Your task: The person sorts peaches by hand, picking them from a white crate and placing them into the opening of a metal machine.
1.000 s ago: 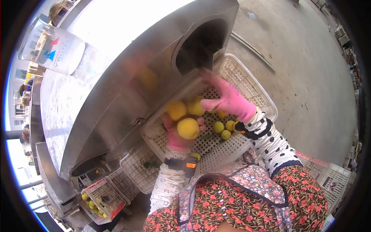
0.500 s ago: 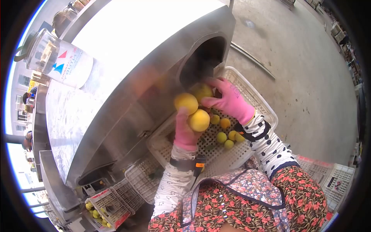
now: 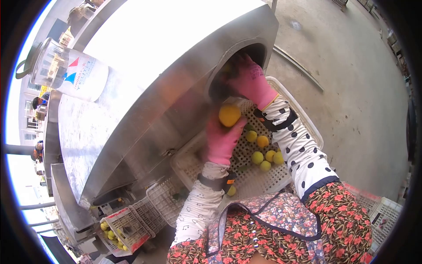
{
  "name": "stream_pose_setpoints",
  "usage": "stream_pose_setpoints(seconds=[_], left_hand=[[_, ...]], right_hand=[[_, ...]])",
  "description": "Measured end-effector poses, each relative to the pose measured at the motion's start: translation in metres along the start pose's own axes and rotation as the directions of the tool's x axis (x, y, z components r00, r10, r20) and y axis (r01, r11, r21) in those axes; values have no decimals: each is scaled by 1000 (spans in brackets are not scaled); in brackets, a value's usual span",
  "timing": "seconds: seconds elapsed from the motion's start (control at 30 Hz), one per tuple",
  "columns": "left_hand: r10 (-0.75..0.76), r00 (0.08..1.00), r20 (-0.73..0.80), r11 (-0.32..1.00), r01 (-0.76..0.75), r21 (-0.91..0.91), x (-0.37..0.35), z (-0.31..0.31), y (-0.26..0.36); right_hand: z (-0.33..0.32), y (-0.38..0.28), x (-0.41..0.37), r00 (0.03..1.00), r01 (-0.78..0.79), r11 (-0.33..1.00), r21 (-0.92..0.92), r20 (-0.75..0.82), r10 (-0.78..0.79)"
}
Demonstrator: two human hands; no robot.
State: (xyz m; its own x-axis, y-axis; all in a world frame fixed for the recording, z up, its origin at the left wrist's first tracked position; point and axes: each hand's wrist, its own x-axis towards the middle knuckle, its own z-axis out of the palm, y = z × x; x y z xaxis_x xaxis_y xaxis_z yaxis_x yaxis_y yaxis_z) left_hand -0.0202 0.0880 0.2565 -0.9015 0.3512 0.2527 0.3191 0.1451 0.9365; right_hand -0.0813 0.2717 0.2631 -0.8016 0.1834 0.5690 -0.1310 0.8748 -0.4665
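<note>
My left hand point(image 3: 221, 140), in a pink glove, is closed around a yellow peach point(image 3: 229, 115) just below the rim of a round opening point(image 3: 215, 88) in the metal table's side. Inside that opening, my pink-gloved right hand point(image 3: 252, 81) has its fingers curled around a dim, yellowish peach point(image 3: 227, 69), mostly lost in shadow. Under both hands stands a white plastic crate point(image 3: 318, 138) with a perforated bottom. Several smaller yellow and greenish peaches point(image 3: 257, 157) lie in it.
The metal table point(image 3: 127, 136) has a bright top, where a clear labelled jar point(image 3: 83, 72) stands. At lower left are another white crate point(image 3: 165, 200) and a tipped crate point(image 3: 132, 226) with yellow fruit. A metal strip point(image 3: 301, 70) lies on the concrete floor.
My right hand has moved up into the opening from beside the fruit. My left hand showed two peaches and now shows one. The view has shifted slightly.
</note>
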Motion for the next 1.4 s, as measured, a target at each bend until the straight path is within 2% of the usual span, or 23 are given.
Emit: stream_pose_setpoints(seconds=[0.07, 0.1, 0.17, 0.2, 0.3, 0.33, 0.37, 0.4, 0.5, 0.6, 0.63, 0.7, 0.8, 0.87, 0.93, 1.0, 1.03, 1.07, 1.1, 1.2, 1.27, 1.37, 1.4], left_hand=[[16, 1000, 22, 1000, -16, -19, -1, -5, -8], [31, 999, 28, 999, -30, -37, 3, -4, -14], [283, 958, 50, 880, -280, 383, 4, 0, -26], [399, 911, 102, 735, -384, 559, 6, 3, -27], [357, 932, 66, 820, -346, 456, 8, 7, -11], [173, 985, -3, 971, -170, 166, 4, 10, -13], [-32, 999, -4, 989, 31, -147, -3, 12, -21], [-227, 972, 64, 868, 232, -439, -10, 14, -31], [-613, 729, 304, 384, 612, -692, -30, 10, -80], [-605, 713, 354, 156, 542, -826, -47, 10, -75], [-597, 716, 361, 78, 500, -863, -47, 9, -74], [-563, 735, 378, -84, 404, -911, -40, 8, -71], [-243, 953, 179, 701, 300, -647, -34, 3, -57], [-80, 990, 119, 973, 103, -205, -30, -5, -46], [6, 991, 137, 1000, -7, 3, -29, -5, -46], [55, 983, 174, 993, -37, -108, -21, 3, -55], [-167, 955, 243, 852, 264, -452, -14, 5, -60], [-333, 861, 384, 513, 508, -692, -8, 9, -64], [-403, 719, 566, 53, 636, -770, -5, 13, -68], [-604, 637, 478, 190, 698, -691, -18, 23, -86], [-688, 589, 425, 268, 750, -605, -40, 33, -94], [-753, 564, 340, 395, 799, -453, -72, 46, -136], [-760, 562, 325, 431, 811, -396, -85, 51, -150]], right_hand=[[-40, -26, -12, 992, -47, 979, 198, -104, 69], [-49, -30, -26, 978, -208, 888, 410, 113, 177], [-62, -41, -61, 797, -582, 522, 623, 565, 214], [-61, -47, -72, 838, -524, 607, 598, 491, 240], [-56, -55, -80, 946, -317, 805, 502, 226, 232], [-56, -51, -74, 942, -327, 849, 416, 212, 259], [-55, -46, -67, 937, -341, 882, 327, 196, 289], [-53, -39, -58, 930, -357, 905, 233, 178, 321], [3, -4, -31, 929, -225, 933, -282, 226, 292], [11, -10, -1, 991, -124, 959, -254, 9, 131], [3, -18, -8, 983, -181, 983, -22, 3, 181], [-27, -37, -34, 960, -260, 871, 417, 17, 279], [-43, -49, -73, 942, -275, 877, 394, 294, 162], [-38, -53, -93, 935, -105, 966, 236, 353, 15], [-39, -49, -100, 922, -42, 982, 186, 386, -34], [-48, -45, -90, 924, -94, 966, 242, 383, -6], [-50, -44, -83, 947, -152, 972, 181, 308, 90], [-51, -43, -75, 957, -212, 970, 122, 228, 181], [-51, -42, -67, 954, -276, 959, 69, 144, 264], [-18, -25, -37, 849, -457, 839, -295, 135, 510], [-7, -20, -27, 873, -428, 839, -335, 87, 480], [13, -18, 13, 746, -619, 762, -193, 161, 647], [9, -13, 9, 872, -451, 843, -293, 59, 487]])
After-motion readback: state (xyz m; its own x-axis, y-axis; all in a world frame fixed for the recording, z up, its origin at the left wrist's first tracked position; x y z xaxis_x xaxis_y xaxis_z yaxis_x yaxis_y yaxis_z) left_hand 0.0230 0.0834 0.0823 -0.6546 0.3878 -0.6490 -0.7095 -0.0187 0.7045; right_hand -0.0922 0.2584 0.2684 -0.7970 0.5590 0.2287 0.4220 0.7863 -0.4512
